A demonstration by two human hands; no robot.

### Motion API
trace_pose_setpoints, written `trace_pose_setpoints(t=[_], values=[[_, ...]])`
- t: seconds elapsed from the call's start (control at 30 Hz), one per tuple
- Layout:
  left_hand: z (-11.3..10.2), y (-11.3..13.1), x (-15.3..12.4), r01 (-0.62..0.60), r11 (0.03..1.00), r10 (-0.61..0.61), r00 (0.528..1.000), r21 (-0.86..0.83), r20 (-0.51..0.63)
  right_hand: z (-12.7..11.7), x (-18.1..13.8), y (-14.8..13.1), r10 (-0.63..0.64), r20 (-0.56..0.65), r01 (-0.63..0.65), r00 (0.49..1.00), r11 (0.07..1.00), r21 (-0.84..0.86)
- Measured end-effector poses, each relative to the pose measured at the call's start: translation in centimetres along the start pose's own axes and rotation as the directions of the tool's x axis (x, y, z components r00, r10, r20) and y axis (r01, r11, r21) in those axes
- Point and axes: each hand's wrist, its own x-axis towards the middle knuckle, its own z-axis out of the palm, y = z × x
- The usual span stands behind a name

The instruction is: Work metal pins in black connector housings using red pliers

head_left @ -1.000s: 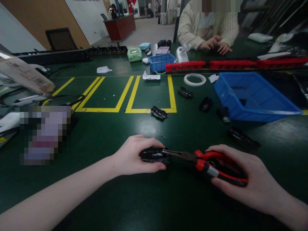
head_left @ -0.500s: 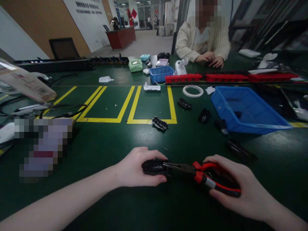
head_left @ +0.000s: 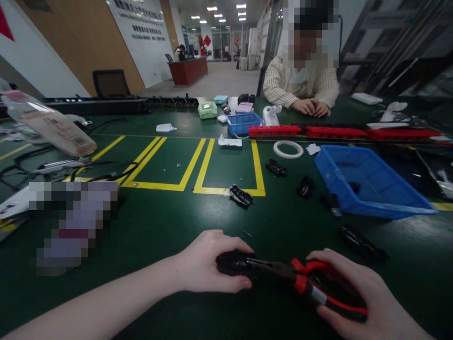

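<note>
My left hand (head_left: 208,264) is closed around a small black plastic part (head_left: 233,262) that rests on the green table (head_left: 148,231). Red-handled needle-nose pliers (head_left: 304,285) are gripped in my right hand (head_left: 368,302). The thin jaws of the pliers point left and reach into the black part. Both hands are low at the near edge of the table.
More black parts (head_left: 241,194) lie scattered beyond my hands. A large blue bin (head_left: 371,182) stands at the right, a small blue bin (head_left: 242,123) and a tape roll (head_left: 288,149) farther back. Across the table a person in a striped top (head_left: 300,87) sits with hands together. Cables lie at the left.
The view has tilted upward, so my hands and the table things sit lower in the picture. The grip on the part and the pliers is unchanged.
</note>
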Motion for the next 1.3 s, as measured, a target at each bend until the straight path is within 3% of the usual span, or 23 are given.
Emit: trace_pose_setpoints(t=[0.13,0.33,0.7,1.3], values=[[-0.1,0.2,0.0,-0.008,0.999,0.006,0.999,-0.039,-0.033,0.1,0.1,-0.2,0.070,0.030,-0.073,0.997,0.993,0.093],[-0.2,0.2,-0.1,0.024,0.990,-0.030,0.999,-0.136,-0.039,-0.2,0.9,-0.6,0.065,0.065,-0.075,0.996,0.982,0.173],[-0.2,0.3,-0.1,-0.037,0.999,0.037,0.999,-0.028,-0.016,-0.4,0.9,-0.6,0.026,0.107,-0.047,0.994,0.979,0.199],[0.3,-0.5,-0.7,-0.130,0.991,0.130,0.991,0.017,-0.023,-0.8,0.9,-0.9,0.099,0.132,-0.132,0.986,0.955,0.267]])
